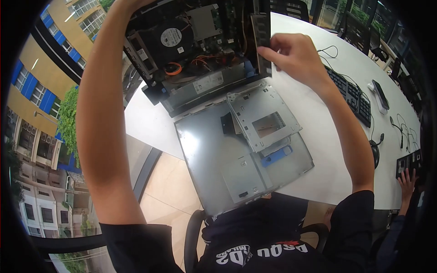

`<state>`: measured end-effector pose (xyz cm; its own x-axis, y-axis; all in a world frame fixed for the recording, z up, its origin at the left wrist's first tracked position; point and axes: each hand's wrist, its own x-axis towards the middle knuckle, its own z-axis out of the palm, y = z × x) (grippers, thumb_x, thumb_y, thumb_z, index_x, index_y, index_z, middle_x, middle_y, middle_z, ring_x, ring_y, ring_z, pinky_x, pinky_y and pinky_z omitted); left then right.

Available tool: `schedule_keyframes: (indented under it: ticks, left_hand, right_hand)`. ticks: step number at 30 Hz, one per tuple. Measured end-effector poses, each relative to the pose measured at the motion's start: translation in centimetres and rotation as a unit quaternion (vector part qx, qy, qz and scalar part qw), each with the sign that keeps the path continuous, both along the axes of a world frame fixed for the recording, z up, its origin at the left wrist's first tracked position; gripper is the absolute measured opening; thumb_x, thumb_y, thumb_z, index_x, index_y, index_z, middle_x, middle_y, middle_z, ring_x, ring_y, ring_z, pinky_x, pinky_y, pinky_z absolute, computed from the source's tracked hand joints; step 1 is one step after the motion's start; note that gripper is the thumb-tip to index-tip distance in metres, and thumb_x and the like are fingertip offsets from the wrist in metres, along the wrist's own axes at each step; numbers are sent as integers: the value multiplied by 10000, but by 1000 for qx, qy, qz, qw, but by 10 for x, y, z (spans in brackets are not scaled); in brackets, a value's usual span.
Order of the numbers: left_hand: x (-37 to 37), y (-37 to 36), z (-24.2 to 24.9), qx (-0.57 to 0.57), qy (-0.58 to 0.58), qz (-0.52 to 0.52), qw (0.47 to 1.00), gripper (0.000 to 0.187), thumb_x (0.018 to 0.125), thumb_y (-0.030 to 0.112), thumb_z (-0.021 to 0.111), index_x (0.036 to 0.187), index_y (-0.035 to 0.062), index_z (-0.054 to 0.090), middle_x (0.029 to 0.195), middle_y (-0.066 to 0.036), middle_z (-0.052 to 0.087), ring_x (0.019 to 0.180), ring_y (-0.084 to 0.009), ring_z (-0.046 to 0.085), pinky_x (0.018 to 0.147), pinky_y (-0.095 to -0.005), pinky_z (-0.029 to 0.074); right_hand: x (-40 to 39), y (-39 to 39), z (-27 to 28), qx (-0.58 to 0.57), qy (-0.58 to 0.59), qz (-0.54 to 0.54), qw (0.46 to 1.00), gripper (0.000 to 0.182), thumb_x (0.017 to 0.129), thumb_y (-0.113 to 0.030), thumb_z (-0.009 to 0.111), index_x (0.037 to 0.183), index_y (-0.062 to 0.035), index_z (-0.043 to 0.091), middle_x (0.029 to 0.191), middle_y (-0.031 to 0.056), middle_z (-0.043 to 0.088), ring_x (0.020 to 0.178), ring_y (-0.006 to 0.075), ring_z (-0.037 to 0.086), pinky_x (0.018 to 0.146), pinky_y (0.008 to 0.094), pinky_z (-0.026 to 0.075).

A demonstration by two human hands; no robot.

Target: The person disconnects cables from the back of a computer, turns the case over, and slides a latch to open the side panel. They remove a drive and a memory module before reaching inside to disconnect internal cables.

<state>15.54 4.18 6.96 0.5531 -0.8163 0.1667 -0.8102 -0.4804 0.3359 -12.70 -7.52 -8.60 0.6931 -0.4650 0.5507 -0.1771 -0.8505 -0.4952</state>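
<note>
An open computer case (214, 84) stands tilted up at the top of the view, its fan (171, 37), circuit board and orange wires showing. At its right side my right hand (296, 57) has the thumb and fingers closed on the edge of a slotted metal strip (261, 43). My left arm reaches up to the top left corner of the case, where only the wrist shows and the left hand is out of frame. Below the case lies a flat metal side panel (205, 159), with a metal drive bracket (268, 109) resting on it beside a blue latch (276, 156).
On the white table (318, 177) to the right are a black keyboard (348, 95), a mouse (374, 152), a phone-like device (380, 94) and cables. At the far right another person's hand (407, 182) touches a second keyboard (409, 161). A chair armrest (193, 239) is below.
</note>
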Motion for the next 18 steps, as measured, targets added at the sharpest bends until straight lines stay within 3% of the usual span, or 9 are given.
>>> schedule_keyframes:
  ticks: [4,5,8,11,14,15,18]
  left_hand:
    - [-14,14,-3,-34,81,-29,996,609,998,552,552,1366,82,672,1363,-140,666,1181,-268,631,1034,-419,471]
    - [-24,15,-3,-34,83,11,996,591,1003,547,548,1363,96,677,1366,-130,665,1186,-258,627,1032,-423,468]
    - [13,1,-6,-43,75,-59,994,558,1019,517,532,1376,111,669,1380,-126,656,1204,-252,619,1043,-423,459]
    - [-20,14,-5,-37,67,-16,997,505,1042,469,502,1380,134,669,1382,-117,655,1202,-245,616,1049,-414,457]
    - [-7,6,-5,-35,96,-22,995,506,1042,471,502,1383,135,667,1379,-115,657,1190,-240,621,1042,-408,464]
    - [5,1,-6,-37,106,-28,993,510,1040,475,505,1384,134,666,1380,-115,657,1186,-237,622,1040,-406,466]
    - [4,1,-4,-23,93,-46,994,516,1032,481,519,1375,127,672,1371,-110,664,1178,-237,625,1038,-398,471]
  right_hand:
    - [-49,26,-6,222,132,58,964,304,922,-301,732,806,-21,760,650,46,701,498,77,625,480,221,455]
    - [-54,27,-15,260,161,54,950,328,921,-337,738,837,-21,763,656,42,700,506,64,614,481,216,439]
    - [-60,31,-21,344,259,47,901,353,902,-367,750,886,-15,780,697,62,712,531,90,608,508,240,444]
    - [-62,26,-46,141,135,2,981,348,907,-340,739,919,5,781,680,75,695,564,124,608,530,280,446]
    - [-75,28,-37,85,73,-74,991,347,916,-322,726,932,21,772,671,86,683,583,147,587,552,310,449]
    - [-83,25,-44,96,28,-67,993,297,935,-260,716,915,34,756,644,63,665,540,102,520,531,280,408]
    - [-111,29,-60,118,10,-93,989,224,949,-186,709,895,29,745,608,21,631,531,52,473,517,245,362]
